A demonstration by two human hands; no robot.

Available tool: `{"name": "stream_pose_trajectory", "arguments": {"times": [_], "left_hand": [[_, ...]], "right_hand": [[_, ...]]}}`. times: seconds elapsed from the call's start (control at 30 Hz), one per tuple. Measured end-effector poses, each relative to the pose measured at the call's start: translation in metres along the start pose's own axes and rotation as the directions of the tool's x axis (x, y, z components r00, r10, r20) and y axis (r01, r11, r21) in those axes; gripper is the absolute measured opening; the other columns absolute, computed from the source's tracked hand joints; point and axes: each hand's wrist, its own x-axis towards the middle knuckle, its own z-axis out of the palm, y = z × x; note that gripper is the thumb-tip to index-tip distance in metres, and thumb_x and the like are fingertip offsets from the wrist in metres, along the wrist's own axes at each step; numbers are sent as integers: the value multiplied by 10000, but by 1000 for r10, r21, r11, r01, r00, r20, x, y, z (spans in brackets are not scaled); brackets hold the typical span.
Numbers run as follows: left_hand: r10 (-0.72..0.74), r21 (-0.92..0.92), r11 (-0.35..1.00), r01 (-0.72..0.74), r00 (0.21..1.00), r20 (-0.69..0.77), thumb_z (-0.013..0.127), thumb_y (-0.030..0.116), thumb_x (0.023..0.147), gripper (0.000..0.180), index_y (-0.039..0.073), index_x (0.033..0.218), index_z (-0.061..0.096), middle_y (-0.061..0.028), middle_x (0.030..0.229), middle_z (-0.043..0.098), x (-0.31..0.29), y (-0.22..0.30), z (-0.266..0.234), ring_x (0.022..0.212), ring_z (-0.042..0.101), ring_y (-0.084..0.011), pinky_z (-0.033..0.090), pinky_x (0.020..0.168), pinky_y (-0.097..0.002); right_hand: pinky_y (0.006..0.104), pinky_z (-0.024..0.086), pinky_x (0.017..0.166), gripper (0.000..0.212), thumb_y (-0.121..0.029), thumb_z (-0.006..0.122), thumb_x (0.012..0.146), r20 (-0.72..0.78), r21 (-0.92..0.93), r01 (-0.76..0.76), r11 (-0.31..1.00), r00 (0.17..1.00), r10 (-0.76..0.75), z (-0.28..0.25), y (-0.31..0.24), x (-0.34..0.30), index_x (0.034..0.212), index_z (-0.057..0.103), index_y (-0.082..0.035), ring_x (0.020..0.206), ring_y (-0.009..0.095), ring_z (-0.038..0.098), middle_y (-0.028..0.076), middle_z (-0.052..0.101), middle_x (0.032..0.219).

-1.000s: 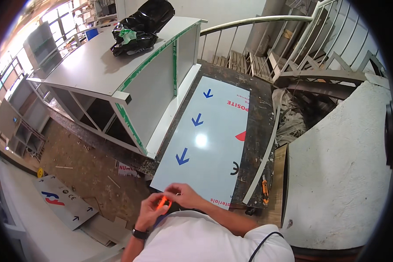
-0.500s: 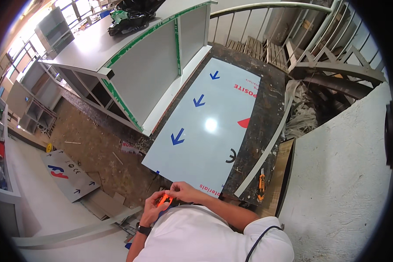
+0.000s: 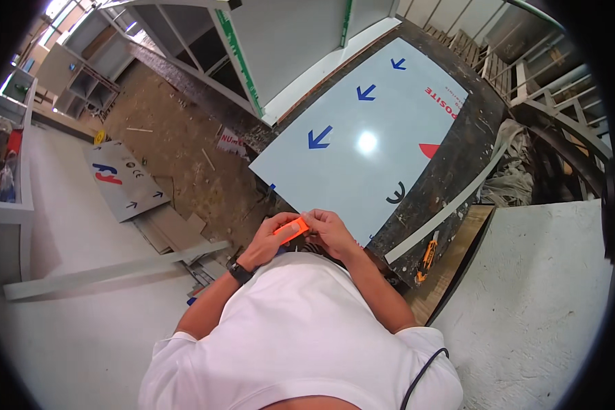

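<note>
Close in front of my white shirt, both hands meet over a small flat orange object (image 3: 292, 231); its exact kind is unclear. My left hand (image 3: 261, 244) is wrapped round it, the thumb lying along its face. At its right end my right hand (image 3: 331, 236) has its fingers pinched together; the fingertips partly hide what they grip. Just beyond the hands lies a large pale sheet panel (image 3: 342, 167) with blue arrows and red print, on a dark, worn tabletop (image 3: 468, 154). An orange and black utility knife (image 3: 428, 258) rests on the tabletop, right of my right hand.
A long pale strip (image 3: 451, 205) runs along the panel's right side. Beyond the panel stands a grey cabinet frame (image 3: 287, 55) with green tape. Left are a floor with scraps (image 3: 178, 143), a smaller printed panel (image 3: 126, 181) and a long strip (image 3: 109, 273). A white wall top (image 3: 533, 287) borders the right.
The view has tilted downward, so the panel and cabinet sit higher. The orange object is turned flatter and shows more of itself between the hands; my right fingers have shifted to its right end.
</note>
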Motion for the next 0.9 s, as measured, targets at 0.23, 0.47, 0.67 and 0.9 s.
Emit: {"name": "stream_pose_trajectory", "arguments": {"times": [0.23, 0.47, 0.67, 0.9], "left_hand": [[10, -87, 996, -6, 999, 40, 625, 168, 958, 329, -22, 1223, 671, -87, 1101, 690, -4, -17, -14, 966, 578, -156, 480, 878, -277], [82, -180, 980, -89, 996, -42, 641, 204, 913, 315, -21, 1125, 698, -49, 966, 677, -9, -18, -17, 824, 525, -132, 419, 755, -240], [28, -124, 992, -34, 998, -55, 665, 221, 922, 310, -21, 1113, 699, -53, 957, 674, -12, -20, -19, 824, 528, -137, 431, 757, -248], [39, -116, 992, -46, 998, -56, 716, 211, 915, 302, -18, 1110, 698, -67, 967, 680, -16, -16, -15, 848, 553, -147, 467, 786, -263]], "right_hand": [[182, 482, 668, 197, -216, 636, 1057, 48, -19, 6, 1000, 999, -5, 12, 1, 3, 953, 661, -52, 727, 76, 563, 20, 618, 850], [173, 452, 653, 206, -219, 637, 1057, 122, -59, 51, 997, 992, -43, 20, 2, 10, 946, 657, -46, 718, 74, 542, 21, 606, 846], [185, 449, 658, 193, -206, 645, 1050, 88, -67, 19, 998, 996, -13, 20, 6, 10, 939, 658, -49, 715, 77, 534, 17, 603, 834], [199, 454, 672, 147, -157, 664, 1030, 115, -95, 101, 990, 989, -90, 9, 13, 4, 949, 673, -34, 719, 82, 535, 23, 618, 838]]}}
